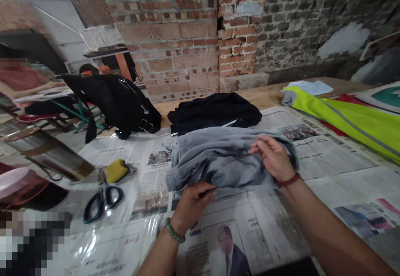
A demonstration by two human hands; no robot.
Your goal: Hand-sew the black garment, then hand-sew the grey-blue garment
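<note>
A grey garment (231,155) lies bunched in front of me, with a gathered, elastic-looking band at its left end. Its near edge is pinched in my left hand (196,201), which wears a green bead bracelet. My right hand (275,157), with a red braided band at the wrist, is over the garment's right part, thumb and fingertips pressed together; whether cloth is between them is hard to make out. Right behind the grey cloth sits a folded black garment (215,111) with a white stripe.
Newspaper sheets (318,176) under clear plastic cover the table. To the left are scissors (101,201), a yellow tape measure-like object (116,170), a steel flask (53,153), a pink-lidded jar (28,188) and a black bag (115,101). A hi-vis yellow garment (353,120) lies right. Another person (25,80) sits far left.
</note>
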